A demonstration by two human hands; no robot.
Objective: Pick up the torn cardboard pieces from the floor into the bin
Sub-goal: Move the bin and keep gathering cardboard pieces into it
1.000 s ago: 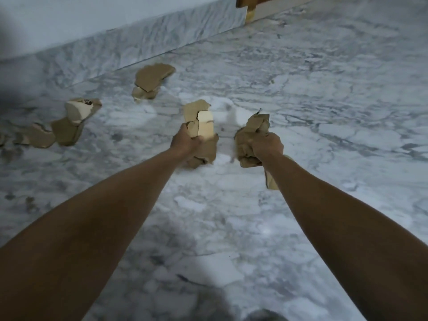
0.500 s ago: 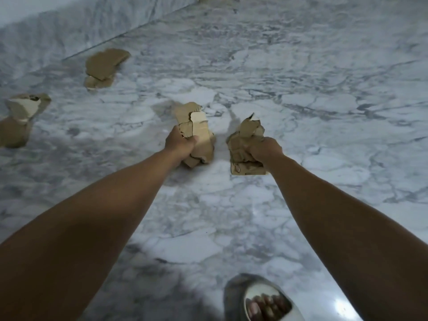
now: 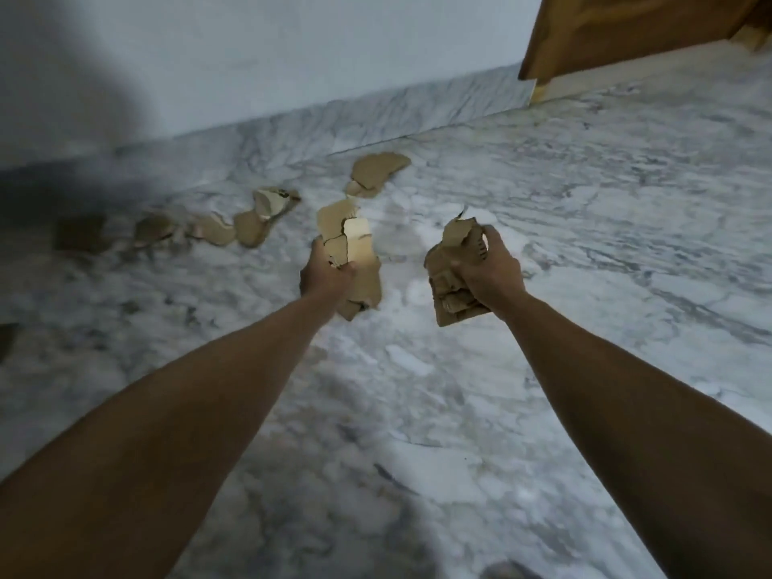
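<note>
My left hand (image 3: 323, 275) grips a stack of torn brown cardboard pieces (image 3: 355, 244) held upright above the marble floor. My right hand (image 3: 493, 271) grips a second bundle of torn cardboard (image 3: 453, 286). Both arms reach forward side by side, the two bundles apart. More torn pieces lie on the floor beyond: one near the skirting (image 3: 378, 171), a white-faced one (image 3: 273, 200), and a row of several running left (image 3: 217, 231) into shadow. No bin shows in the head view.
A marble skirting (image 3: 376, 114) and pale wall bound the floor at the back. A wooden door or panel (image 3: 626, 31) stands at the top right. A dark shape (image 3: 507, 570) shows at the bottom edge.
The view has swung up and left, bringing the wall, the wooden panel and more floor pieces into sight. Both hands keep their bundles, now held a little further apart. The sandalled foot has left the frame.
</note>
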